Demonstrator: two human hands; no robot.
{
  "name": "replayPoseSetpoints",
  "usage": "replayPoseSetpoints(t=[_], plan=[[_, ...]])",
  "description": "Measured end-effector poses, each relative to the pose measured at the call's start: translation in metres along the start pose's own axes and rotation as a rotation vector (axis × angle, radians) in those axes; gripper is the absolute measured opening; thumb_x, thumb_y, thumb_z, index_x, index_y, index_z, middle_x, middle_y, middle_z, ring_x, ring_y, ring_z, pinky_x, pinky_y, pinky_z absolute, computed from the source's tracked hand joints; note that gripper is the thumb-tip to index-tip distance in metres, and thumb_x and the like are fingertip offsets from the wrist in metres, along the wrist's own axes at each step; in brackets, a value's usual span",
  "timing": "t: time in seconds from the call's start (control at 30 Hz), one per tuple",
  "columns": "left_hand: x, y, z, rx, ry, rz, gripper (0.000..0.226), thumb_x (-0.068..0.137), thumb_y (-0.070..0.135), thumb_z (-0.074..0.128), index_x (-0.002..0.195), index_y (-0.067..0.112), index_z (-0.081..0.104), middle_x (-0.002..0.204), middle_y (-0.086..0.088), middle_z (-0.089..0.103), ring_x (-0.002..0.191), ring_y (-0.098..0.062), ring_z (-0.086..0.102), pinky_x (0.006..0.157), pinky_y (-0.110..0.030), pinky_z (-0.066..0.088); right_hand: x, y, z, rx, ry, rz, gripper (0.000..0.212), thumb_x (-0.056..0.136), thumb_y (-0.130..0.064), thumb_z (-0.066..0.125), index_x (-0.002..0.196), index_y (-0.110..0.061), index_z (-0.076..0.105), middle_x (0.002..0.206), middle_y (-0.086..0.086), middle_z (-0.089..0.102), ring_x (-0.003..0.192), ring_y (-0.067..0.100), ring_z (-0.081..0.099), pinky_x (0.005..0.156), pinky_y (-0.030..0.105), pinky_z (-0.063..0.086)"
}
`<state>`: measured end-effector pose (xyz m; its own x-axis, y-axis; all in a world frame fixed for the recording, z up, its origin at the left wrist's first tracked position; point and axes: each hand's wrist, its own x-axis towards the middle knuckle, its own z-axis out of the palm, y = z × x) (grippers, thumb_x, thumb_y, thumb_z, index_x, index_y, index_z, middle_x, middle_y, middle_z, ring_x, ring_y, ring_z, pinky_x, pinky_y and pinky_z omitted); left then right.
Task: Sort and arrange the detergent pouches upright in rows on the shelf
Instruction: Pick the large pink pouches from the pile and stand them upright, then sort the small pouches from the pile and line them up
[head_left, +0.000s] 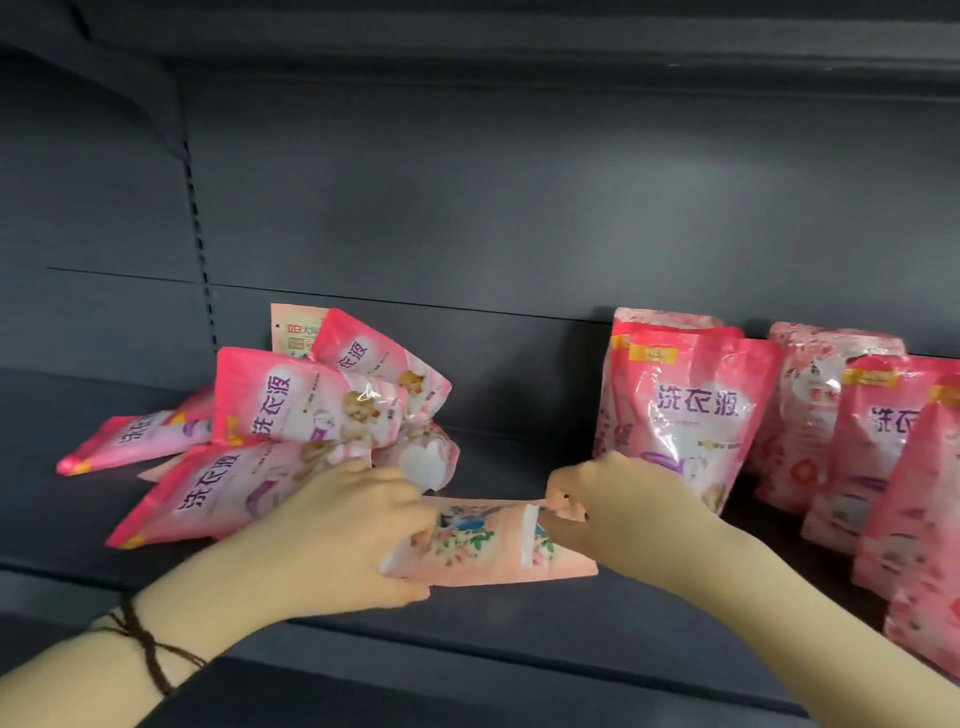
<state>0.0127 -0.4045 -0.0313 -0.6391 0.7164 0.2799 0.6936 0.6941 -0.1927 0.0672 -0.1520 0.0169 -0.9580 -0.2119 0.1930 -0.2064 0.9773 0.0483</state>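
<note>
Shelf (519, 649) gap: left hand (332, 540), right hand (623, 512) grip pouch (483, 543)

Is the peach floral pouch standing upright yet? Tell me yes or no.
No: the peach floral pouch lies on its side low on the shelf, with the left hand and the right hand gripping its ends.

A shop is indicated by a dark metal shelf (467, 649) backed by a slotted upright (200, 234) and stocked with many similar pink pouches (691, 415) of detergent.
</note>
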Motion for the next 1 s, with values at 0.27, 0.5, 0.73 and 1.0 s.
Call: replayPoseSetpoints(t=[0.27, 0.5, 0.73, 1.0], plan=[[-0.005, 0.020, 0.018, -0.023, 0.249, 0.176, 0.033, 0.059, 0.042, 0.082, 0.087, 0.032, 0.067, 0.084, 0.015, 0.066, 0.081, -0.007, 0.064, 0.071, -0.027, 0.053, 0.065, -0.043, -0.004, 0.152, -0.193, 0.047, 0.030, 0.091, -0.045, 0.052, 0.102, -0.023, 0.069, 0.104, -0.003, 0.069, 0.092, 0.020, 0.066, 0.082, 0.036, 0.056], [-0.009, 0.021, 0.026, -0.237, 0.370, 0.119, 0.017, 0.063, 0.025, 0.083, 0.071, 0.029, 0.069, 0.076, 0.018, 0.066, 0.071, -0.004, 0.061, 0.075, -0.031, 0.054, 0.102, -0.053, 0.024, 0.127, -0.473, 0.157, 0.039, 0.095, -0.046, 0.047, 0.090, -0.012, 0.065, 0.087, 0.003, 0.065, 0.071, 0.015, 0.058, 0.061, 0.024, 0.044], [-0.004, 0.030, 0.031, -0.377, 0.374, 0.088, 0.013, 0.076, 0.035, 0.076, 0.087, 0.031, 0.071, 0.093, 0.021, 0.066, 0.096, -0.001, 0.057, 0.095, -0.033, 0.042, 0.090, -0.024, 0.021, 0.463, -0.401, 0.261, 0.018, 0.093, -0.025, 0.058, 0.098, -0.015, 0.072, 0.100, 0.004, 0.071, 0.087, 0.016, 0.068, 0.077, 0.027, 0.055], [0.015, 0.017, 0.020, -0.889, 0.301, -0.377, 0.063, 0.079, 0.052, 0.067, 0.131, 0.040, 0.035, 0.128, 0.031, 0.028, 0.115, 0.020, 0.028, 0.093, -0.005, 0.029, 0.059, 0.004, 0.011, 0.715, -0.064, 0.236, 0.014, 0.098, -0.015, 0.051, 0.093, -0.015, 0.064, 0.100, 0.003, 0.070, 0.092, 0.016, 0.068, 0.082, 0.030, 0.054]])
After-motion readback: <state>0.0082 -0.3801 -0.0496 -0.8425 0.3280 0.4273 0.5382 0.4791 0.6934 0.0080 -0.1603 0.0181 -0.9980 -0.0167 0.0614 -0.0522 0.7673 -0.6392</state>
